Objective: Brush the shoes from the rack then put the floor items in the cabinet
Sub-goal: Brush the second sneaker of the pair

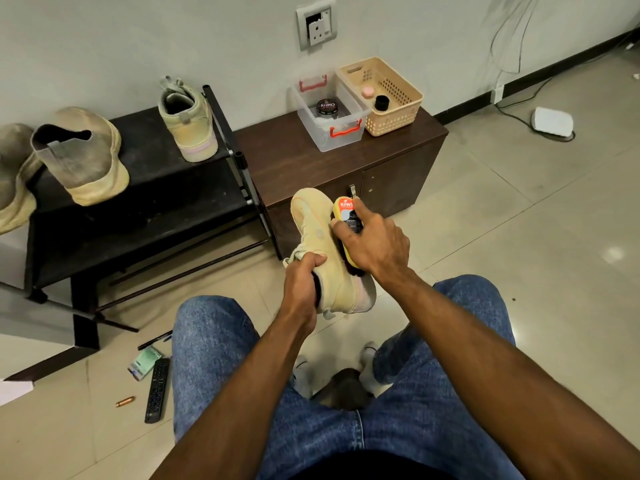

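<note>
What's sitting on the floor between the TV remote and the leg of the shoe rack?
In the head view, a green-and-white packet and a dark pen lie between the remote and the shoe rack.

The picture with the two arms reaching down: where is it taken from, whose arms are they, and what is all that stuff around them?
No machine here: a person wears a camera on the head, so you look down along their own arms and jeans. The left hand grips a pale yellow shoe at its opening; the right hand holds a yellow brush against it. Three more shoes stand on the black rack. On the brown cabinet sit a clear box and a beige basket. On the floor lie a remote control, a pen and a small green packet.
</note>
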